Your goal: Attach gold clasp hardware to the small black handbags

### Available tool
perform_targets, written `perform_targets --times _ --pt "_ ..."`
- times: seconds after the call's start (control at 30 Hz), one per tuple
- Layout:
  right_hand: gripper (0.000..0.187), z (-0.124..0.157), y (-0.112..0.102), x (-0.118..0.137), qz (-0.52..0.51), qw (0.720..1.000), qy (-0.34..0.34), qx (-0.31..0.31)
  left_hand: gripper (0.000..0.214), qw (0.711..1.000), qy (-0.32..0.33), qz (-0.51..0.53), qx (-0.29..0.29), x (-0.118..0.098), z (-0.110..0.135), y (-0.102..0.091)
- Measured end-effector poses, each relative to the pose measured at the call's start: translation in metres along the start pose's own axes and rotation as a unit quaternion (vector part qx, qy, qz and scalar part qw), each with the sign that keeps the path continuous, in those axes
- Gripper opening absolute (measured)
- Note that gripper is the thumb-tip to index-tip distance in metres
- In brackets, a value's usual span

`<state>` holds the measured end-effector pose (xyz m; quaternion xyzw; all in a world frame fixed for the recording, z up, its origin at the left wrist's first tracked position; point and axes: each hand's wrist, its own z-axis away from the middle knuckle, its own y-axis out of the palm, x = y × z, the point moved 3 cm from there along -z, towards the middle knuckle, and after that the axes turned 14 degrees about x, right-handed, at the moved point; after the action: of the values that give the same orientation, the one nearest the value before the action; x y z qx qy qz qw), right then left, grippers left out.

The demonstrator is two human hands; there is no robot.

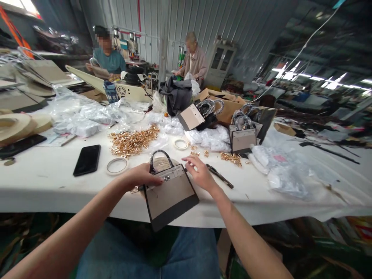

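A small handbag (171,193), beige with dark edges and a dark lower band, lies tilted at the table's front edge. Its dark handle (161,153) is wrapped in clear film and arches up at the top. My left hand (143,177) is closed on the bag's upper left, thumb on the front by a small metal fitting (166,178). At the upper right corner, my right hand (200,172) has its fingers apart; nothing shows between them. Behind the bag lies a round, pale coil (162,164), partly hidden. A dark slim tool (220,176) rests right of my right hand.
Gold metal fasteners (135,140) are heaped beyond the bag, with a smaller pile (231,158) rightward. A phone (87,160) and tape roll (117,166) lie left. More handbags (243,139), plastic bags (287,174) and a cardboard box (229,108) stand around. Two people work behind.
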<state>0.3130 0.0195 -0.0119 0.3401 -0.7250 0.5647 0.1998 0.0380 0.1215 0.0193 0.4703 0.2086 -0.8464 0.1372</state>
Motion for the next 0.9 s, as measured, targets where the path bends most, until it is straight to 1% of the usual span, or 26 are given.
perform_targets --times 0.07,0.1,0.17,0.23,0.33,0.47,0.53,0.6,0.67,0.7,0.77,0.83,0.9 --pt "0.029 -0.011 0.012 0.009 -0.056 0.994 -0.040 0.080 0.043 0.999 -0.003 -0.031 -0.028 0.003 0.003 -0.002" --pt "0.029 -0.015 0.016 0.010 -0.062 0.992 -0.046 0.102 0.044 0.998 -0.002 -0.044 -0.041 0.006 0.005 -0.003" --pt "0.028 -0.019 0.019 0.010 -0.058 0.990 -0.046 0.116 0.044 0.996 0.007 -0.064 -0.060 0.009 0.007 -0.004" --pt "0.028 -0.020 0.022 0.007 -0.049 0.992 -0.037 0.107 0.044 0.991 0.018 -0.094 -0.094 0.010 0.009 -0.005" --pt "0.029 -0.018 0.026 0.007 -0.043 0.995 -0.023 0.086 0.045 0.974 0.035 -0.156 -0.162 0.010 0.011 -0.008" --pt "0.032 -0.015 0.037 0.006 -0.055 0.997 0.006 0.060 0.036 0.958 0.098 -0.192 -0.189 0.016 0.014 -0.003" --pt "0.034 -0.014 0.043 0.007 -0.055 0.997 0.014 0.045 0.033 0.948 0.134 -0.189 -0.218 0.022 0.015 0.001" --pt "0.035 -0.013 0.047 0.008 -0.047 0.998 0.011 0.030 0.033 0.940 0.156 -0.179 -0.244 0.028 0.016 0.005" --pt "0.034 -0.013 0.049 0.009 -0.040 0.999 0.009 0.016 0.034 0.938 0.174 -0.171 -0.246 0.034 0.016 0.007" --pt "0.034 -0.013 0.049 0.009 -0.037 0.999 0.010 0.012 0.036 0.938 0.184 -0.169 -0.241 0.036 0.017 0.008" --pt "0.035 -0.013 0.049 0.009 -0.034 0.999 0.014 0.007 0.047 0.937 0.199 -0.159 -0.238 0.042 0.018 0.007" --pt "0.036 -0.012 0.050 0.010 -0.030 0.999 0.020 0.007 0.058 0.936 0.201 -0.134 -0.258 0.049 0.018 0.003" --pt "0.037 -0.012 0.051 0.010 -0.024 0.999 0.026 0.005 0.057 0.934 0.196 -0.105 -0.279 0.057 0.018 -0.001"
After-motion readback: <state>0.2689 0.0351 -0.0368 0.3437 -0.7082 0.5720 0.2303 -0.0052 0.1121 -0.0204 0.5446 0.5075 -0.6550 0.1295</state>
